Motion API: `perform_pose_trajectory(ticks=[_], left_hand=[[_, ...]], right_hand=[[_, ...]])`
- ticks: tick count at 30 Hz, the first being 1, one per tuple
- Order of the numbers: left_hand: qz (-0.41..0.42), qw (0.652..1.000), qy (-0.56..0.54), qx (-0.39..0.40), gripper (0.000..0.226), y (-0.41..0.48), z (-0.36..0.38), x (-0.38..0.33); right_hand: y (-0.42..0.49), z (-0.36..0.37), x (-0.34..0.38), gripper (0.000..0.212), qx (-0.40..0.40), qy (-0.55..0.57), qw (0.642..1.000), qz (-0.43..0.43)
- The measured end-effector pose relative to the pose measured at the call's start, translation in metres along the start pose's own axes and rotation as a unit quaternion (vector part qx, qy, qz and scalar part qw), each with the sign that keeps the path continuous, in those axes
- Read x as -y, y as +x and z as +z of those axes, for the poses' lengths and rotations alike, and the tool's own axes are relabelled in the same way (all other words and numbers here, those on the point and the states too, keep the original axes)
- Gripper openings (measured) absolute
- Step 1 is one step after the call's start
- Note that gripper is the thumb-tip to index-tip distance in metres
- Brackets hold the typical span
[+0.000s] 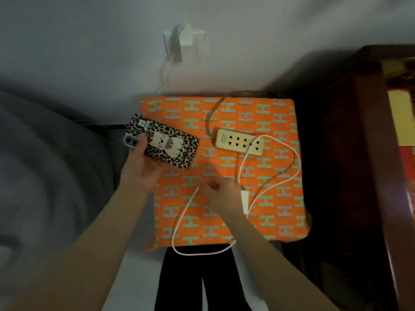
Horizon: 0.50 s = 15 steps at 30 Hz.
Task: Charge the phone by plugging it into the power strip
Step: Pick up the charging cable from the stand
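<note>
My left hand (140,169) holds the phone (166,144), back side up, in a leopard-print case with a white cartoon figure, over the left edge of the orange cushion. My right hand (222,194) is blurred and pinched on the end of the white charging cable (289,180), which loops across the cushion and over its front edge. The white charger block (244,202) lies just right of that hand. A cream power strip (239,142) lies flat near the cushion's far side, all sockets bare, with the cable lying across its right end.
The orange patterned cushion (280,221) covers a stool. A white wall socket (184,44) with plugs is on the wall above. Grey bedding (45,164) lies to the left, dark wooden furniture (359,153) to the right, and my dark-trousered legs (197,283) are below.
</note>
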State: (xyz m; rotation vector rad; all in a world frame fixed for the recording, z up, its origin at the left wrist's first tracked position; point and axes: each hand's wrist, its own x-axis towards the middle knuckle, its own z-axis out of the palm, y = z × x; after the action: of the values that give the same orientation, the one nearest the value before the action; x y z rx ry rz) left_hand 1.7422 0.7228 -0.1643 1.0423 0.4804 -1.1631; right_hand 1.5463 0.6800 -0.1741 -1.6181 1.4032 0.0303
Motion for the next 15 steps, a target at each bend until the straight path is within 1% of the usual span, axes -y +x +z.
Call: perform_pose_trajectory(ticks=[2, 4, 7, 9, 10, 11, 12, 13, 14, 15], left_hand=[[0.002, 1.000, -0.010, -0.010, 0.066, 0.003, -0.006, 0.000], [-0.003, 0.999, -0.028, -0.018, 0.065, 0.004, -0.010, 0.003], [-0.009, 0.999, -0.033, -0.023, 0.057, 0.002, -0.011, 0.006], [-0.013, 1.000, -0.019, -0.015, 0.053, 0.000, -0.010, 0.007], [-0.015, 1.000, -0.014, -0.012, 0.052, 0.000, -0.009, 0.007], [-0.018, 1.000, -0.014, -0.009, 0.051, -0.001, -0.007, 0.006], [-0.023, 1.000, -0.019, -0.007, 0.051, -0.002, -0.005, 0.006], [-0.030, 0.999, -0.029, -0.004, 0.051, -0.003, -0.004, 0.006], [-0.036, 0.999, -0.039, -0.003, 0.050, -0.003, -0.002, 0.005], [-0.041, 0.998, -0.048, -0.001, 0.050, -0.004, -0.001, 0.005]], right_hand=[[0.002, 0.020, -0.001, 0.027, 0.030, -0.049, 0.998, 0.038], [0.001, 0.032, 0.000, 0.031, 0.029, -0.099, 0.993, 0.061], [-0.003, 0.037, 0.001, 0.023, 0.003, -0.132, 0.989, 0.067], [-0.005, 0.033, 0.003, 0.017, -0.007, -0.118, 0.990, 0.074], [-0.005, 0.030, 0.005, 0.013, -0.007, -0.085, 0.993, 0.076], [-0.006, 0.026, 0.008, 0.009, -0.007, -0.019, 0.997, 0.081], [-0.006, 0.021, 0.013, 0.005, -0.005, 0.085, 0.992, 0.088], [-0.008, 0.014, 0.019, 0.005, 0.007, 0.199, 0.976, 0.092], [-0.010, 0.006, 0.025, 0.010, 0.028, 0.296, 0.951, 0.086], [-0.012, -0.002, 0.031, 0.014, 0.052, 0.353, 0.932, 0.068]])
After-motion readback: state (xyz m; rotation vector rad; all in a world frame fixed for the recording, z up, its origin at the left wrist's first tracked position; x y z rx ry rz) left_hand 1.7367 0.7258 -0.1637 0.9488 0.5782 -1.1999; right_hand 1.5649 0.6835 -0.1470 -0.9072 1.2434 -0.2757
